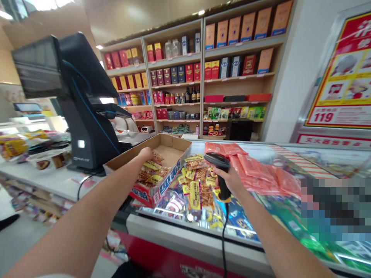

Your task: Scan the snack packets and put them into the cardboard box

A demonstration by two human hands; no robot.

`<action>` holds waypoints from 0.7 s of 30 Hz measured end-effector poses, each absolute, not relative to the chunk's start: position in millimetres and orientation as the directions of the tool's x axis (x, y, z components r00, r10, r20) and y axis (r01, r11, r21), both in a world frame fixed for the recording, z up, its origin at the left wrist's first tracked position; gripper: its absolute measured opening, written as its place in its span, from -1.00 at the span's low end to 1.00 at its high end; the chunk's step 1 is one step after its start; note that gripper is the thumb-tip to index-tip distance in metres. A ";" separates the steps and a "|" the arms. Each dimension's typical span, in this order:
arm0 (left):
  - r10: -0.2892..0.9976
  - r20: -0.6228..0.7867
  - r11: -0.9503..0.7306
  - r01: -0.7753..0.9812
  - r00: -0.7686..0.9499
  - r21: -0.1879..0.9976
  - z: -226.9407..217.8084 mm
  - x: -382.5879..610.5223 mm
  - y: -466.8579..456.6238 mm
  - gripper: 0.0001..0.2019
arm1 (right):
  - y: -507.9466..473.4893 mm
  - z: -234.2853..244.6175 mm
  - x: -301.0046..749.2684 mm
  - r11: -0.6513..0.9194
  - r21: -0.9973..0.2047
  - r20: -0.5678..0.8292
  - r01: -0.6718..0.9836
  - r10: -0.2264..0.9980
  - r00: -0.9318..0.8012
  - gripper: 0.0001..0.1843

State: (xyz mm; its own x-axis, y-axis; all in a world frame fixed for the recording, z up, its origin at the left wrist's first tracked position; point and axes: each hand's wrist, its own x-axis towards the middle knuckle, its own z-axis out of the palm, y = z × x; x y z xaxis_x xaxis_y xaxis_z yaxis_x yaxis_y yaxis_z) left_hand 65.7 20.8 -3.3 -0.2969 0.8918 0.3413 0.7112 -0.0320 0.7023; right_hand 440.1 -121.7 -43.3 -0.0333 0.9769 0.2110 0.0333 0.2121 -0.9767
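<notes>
My right hand (228, 180) is wrapped round the grip of a black barcode scanner (218, 162), whose head points left over a pile of yellow-labelled snack packets (197, 185) lying on the glass freezer lid (278, 154). My left hand (145, 153) reaches into an open cardboard box (171, 148) and rests on more of the same snack packets (150, 172) inside it. The left fingers are hidden behind the back of the hand.
A black checkout terminal (84, 112) stands on the counter at the left. Red plastic packets (255, 170) lie on the lid beside the scanner. Shelves of boxed goods (203, 73) fill the back wall. The scanner cable (223, 239) hangs down the front of the freezer.
</notes>
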 end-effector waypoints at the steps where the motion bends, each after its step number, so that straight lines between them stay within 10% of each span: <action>1: 0.901 0.340 -0.014 0.765 -0.269 0.643 0.4 69.8 17.5 -0.52 | -121.4 -43.3 440.1 0.208 -0.977 0.207 0.036 0.978 -0.032 -0.73; 7: 0.876 0.414 -0.081 0.771 -0.247 0.632 42.5 110.6 -6.1 -0.77 | -121.4 -42.8 437.6 0.236 -0.971 0.236 -0.049 0.972 -0.009 -0.74; 13: 0.858 0.482 -0.481 0.052 -0.178 0.875 41.6 199.4 -51.4 -0.77 | -120.4 -40.7 439.0 0.249 -0.966 0.246 -0.076 0.968 0.040 -0.68; 21: 0.969 0.114 0.035 -0.575 0.220 0.817 -24.7 263.1 -55.5 -0.78 | -122.9 -40.3 443.8 0.264 -0.945 0.279 -0.192 0.959 -0.056 -0.69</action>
